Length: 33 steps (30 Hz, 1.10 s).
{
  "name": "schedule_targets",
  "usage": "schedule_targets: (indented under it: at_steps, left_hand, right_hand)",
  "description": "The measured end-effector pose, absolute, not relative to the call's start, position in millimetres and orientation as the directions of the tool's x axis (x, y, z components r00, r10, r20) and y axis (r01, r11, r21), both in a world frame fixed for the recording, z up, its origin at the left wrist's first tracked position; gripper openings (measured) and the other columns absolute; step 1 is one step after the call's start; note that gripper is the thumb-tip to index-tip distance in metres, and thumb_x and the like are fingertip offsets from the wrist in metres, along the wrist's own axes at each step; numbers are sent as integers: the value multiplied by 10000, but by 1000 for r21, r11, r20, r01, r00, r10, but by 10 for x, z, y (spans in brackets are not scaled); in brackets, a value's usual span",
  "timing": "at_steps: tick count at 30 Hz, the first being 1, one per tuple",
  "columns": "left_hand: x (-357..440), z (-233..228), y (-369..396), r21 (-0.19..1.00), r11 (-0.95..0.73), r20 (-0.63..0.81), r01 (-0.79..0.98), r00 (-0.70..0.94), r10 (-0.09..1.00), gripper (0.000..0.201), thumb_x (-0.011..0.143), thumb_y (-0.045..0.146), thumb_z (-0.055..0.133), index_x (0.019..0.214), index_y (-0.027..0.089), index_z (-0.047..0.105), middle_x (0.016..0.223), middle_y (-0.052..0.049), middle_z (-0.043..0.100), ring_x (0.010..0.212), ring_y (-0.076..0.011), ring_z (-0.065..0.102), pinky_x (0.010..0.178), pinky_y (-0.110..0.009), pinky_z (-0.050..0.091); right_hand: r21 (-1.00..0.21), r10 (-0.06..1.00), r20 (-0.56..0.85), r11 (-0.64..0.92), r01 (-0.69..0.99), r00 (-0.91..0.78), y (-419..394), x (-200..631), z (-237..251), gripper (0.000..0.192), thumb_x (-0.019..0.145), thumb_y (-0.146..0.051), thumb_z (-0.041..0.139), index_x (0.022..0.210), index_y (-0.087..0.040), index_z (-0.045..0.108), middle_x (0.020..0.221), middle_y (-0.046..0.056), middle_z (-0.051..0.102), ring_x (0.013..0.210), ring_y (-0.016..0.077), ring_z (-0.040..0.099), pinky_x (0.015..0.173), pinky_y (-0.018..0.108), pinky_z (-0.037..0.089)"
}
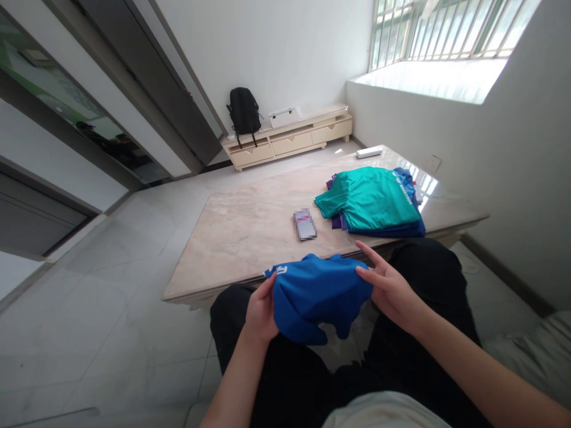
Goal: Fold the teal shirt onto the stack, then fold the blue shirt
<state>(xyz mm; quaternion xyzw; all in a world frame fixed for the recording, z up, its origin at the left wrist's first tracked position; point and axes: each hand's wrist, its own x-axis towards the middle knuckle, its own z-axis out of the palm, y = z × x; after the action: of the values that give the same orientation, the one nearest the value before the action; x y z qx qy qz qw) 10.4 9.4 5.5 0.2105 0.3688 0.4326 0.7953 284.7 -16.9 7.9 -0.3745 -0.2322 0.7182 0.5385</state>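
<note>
Bunching over the lap at the tabletop [232, 238] edge, a blue shirt [316, 294] is being pinched by the left hand [261, 312] and right hand [388, 285], not yet folded, while a teal shirt [370, 199] is topping a finished-looking stack beside a phone [305, 224].
</note>
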Motion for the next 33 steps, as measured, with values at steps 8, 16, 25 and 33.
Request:
schedule_targets:
  at_steps: [8, 16, 25, 33]
  left_hand:
    - [288, 61, 238, 738, 398, -431, -545, 73, 899, 82, 868, 192, 734, 866, 120, 694, 789, -31, 757, 731, -151, 739, 806, -262, 603]
    - [390, 277, 406, 909, 156, -176, -387, -16, 984, 795, 750, 215, 868, 1431, 174, 460, 930, -25, 755, 816, -142, 728, 782, -237, 587]
    - [453, 521, 616, 701, -526, 502, 481, 190, 844, 230, 888, 150, 659, 1081, 225, 758, 1042, -57, 702, 1016, -216, 674, 948, -347, 535]
    - [678, 874, 397, 505, -650, 619, 568, 287, 731, 103, 966, 210, 599, 988, 217, 700, 1212, -91, 642, 1124, -237, 618, 981, -368, 503]
  right_hand:
    - [-962, 993, -122, -119, -244, -4, -126, 3096, 35, 560, 726, -379, 881, 1237, -219, 719, 971, 59, 763, 823, 208, 703, 723, 314, 590]
    - [-988, 994, -17, 1, -154, 112, 146, 3246, 166, 620, 668, -384, 914, 1235, -209, 735, 881, 45, 779, 789, 214, 719, 726, 327, 612]
    - [-954, 964, 243, 218, 205, 106, 297, 3599, 473, 566, 727, -419, 853, 1247, -235, 722, 1119, 63, 770, 936, 245, 732, 874, 375, 610]
    - [-695, 914, 383, 192, 693, 131, -143, 3961, 827, 225, 874, -446, 688, 1031, -314, 780, 984, 9, 780, 810, 233, 726, 748, 349, 576]
